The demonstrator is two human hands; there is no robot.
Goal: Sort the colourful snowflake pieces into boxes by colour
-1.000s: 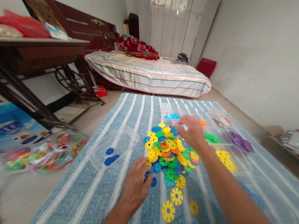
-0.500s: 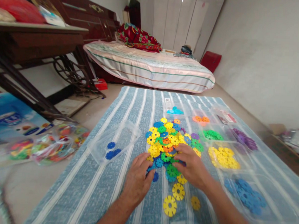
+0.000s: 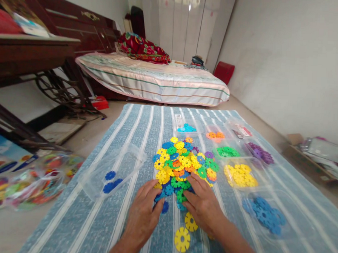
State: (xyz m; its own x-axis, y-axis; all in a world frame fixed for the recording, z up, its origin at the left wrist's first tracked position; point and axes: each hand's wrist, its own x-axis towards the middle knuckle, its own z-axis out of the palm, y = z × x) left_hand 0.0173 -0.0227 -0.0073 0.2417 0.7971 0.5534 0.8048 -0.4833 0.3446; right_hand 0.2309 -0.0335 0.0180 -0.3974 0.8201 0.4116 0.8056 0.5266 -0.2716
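A heap of flat, flower-shaped plastic discs (image 3: 181, 163) in yellow, green, blue and orange lies on a blue striped mat (image 3: 146, 125). My left hand (image 3: 143, 215) rests palm down at the heap's near left edge, fingers apart, fingertips on blue discs. My right hand (image 3: 204, 205) lies flat over the heap's near edge, fingers stretched across green and blue discs. A dark blue disc (image 3: 165, 207) shows between the two hands. Two loose yellow discs (image 3: 182, 239) lie just in front of them.
A clear tray (image 3: 112, 169) with three dark blue discs sits left of the heap. Sorted groups lie to the right: yellow (image 3: 240, 175), blue (image 3: 263, 214), green (image 3: 227, 151), purple (image 3: 260, 152), orange (image 3: 215, 135), cyan (image 3: 186, 127). Bags of discs (image 3: 33, 179) lie at left; a bed (image 3: 154, 78) stands behind.
My right hand pulled back from the far side of the heap to its near edge, next to the left hand. The view shifted a little; the left hand barely moved.
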